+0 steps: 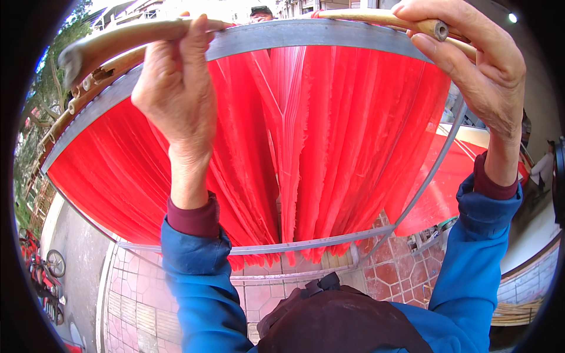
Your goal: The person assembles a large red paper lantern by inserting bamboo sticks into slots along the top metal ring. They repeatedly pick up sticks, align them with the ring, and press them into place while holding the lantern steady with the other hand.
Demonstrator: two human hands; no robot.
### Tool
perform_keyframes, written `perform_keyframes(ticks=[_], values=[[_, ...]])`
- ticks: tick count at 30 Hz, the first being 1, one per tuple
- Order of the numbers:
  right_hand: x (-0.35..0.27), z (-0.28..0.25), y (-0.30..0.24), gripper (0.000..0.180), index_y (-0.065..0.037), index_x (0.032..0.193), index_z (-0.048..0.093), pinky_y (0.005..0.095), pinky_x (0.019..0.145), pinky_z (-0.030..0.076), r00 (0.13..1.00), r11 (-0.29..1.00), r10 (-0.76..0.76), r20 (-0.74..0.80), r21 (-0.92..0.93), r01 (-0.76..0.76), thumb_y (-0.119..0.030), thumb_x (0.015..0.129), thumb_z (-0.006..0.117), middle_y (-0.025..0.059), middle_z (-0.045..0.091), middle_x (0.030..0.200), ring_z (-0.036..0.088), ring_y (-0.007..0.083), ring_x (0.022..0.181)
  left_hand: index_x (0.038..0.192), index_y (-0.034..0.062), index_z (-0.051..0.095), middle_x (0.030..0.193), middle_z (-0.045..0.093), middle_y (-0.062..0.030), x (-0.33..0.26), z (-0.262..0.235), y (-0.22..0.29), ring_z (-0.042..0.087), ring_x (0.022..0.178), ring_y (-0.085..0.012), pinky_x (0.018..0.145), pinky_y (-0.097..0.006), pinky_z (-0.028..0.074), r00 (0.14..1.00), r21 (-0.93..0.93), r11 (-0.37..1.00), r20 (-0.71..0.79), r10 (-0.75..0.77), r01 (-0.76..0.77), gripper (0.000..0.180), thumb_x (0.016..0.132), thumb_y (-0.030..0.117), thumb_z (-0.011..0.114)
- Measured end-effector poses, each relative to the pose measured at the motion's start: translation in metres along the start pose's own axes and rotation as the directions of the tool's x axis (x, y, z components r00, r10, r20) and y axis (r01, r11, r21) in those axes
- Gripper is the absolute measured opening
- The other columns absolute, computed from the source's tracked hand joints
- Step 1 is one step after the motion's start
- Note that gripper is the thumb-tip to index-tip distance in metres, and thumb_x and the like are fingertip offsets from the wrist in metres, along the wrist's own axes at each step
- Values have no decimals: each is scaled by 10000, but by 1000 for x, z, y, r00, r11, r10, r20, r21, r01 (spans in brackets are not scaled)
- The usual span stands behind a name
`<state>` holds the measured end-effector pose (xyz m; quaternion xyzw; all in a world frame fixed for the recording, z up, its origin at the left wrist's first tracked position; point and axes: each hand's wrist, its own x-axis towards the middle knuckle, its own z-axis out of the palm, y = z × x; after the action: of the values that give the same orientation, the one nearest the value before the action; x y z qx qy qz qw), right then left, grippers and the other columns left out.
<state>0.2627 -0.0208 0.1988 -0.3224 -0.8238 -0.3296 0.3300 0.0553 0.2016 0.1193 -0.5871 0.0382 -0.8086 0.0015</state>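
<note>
High in the view, my left hand [179, 94] is closed round a thick, smooth wooden stick [118, 40], which points out to the left above the metal rack's bar. My right hand [491, 73] grips the hollow end of a bamboo pole [376, 19] at the upper right. Between and below my hands, long red cloth [347, 135] hangs in many folds inside the grey metal rack [306, 34]. Some of its lower edges look frayed. A bit of red shows round the bamboo pole near the top middle. Whether the stick and the pole touch cannot be made out.
More bamboo poles [65, 120] lie along the rack's left side. Another red sheet [435, 188] spreads at the right. Beneath is tiled paving [141, 294], with a red motorcycle [47, 270] at far left. A person [542, 167] stands at far right; another person's dark cap [261, 10] shows beyond the rack.
</note>
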Motion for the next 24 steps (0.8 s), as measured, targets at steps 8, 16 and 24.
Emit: perform_keyframes(ticks=[8, 16, 24], values=[[-4, 4, 1, 246, 35, 1044, 760, 281, 757, 578, 998, 1000, 3, -64, -21, -4, 88, 804, 751, 129, 750, 950, 727, 182, 869, 1142, 2, 735, 903, 776, -67, -4, 24, 5, 741, 861, -117, 773, -246, 597, 980, 22, 992, 155, 121, -126, 202, 997, 139, 704], [-7, 3, 5, 238, 25, 1027, 758, 292, 743, 563, 998, 999, -6, -61, -50, 3, 84, 796, 747, 124, 748, 939, 717, 182, 853, 1121, 9, 743, 906, 782, -55, -2, 41, 14, 728, 804, -115, 742, -246, 584, 962, 58, 980, 209, 175, -191, 185, 971, 117, 734], [23, 6, -29, 317, 12, 1116, 747, 270, 742, 570, 981, 972, 193, 38, -142, -185, 24, 802, 789, 121, 748, 956, 708, 158, 857, 986, -19, 714, 896, 739, -143, 1, 64, 23, 734, 764, -236, 692, -320, 570, 960, -94, 960, 63, 271, -265, 90, 901, -12, 742]])
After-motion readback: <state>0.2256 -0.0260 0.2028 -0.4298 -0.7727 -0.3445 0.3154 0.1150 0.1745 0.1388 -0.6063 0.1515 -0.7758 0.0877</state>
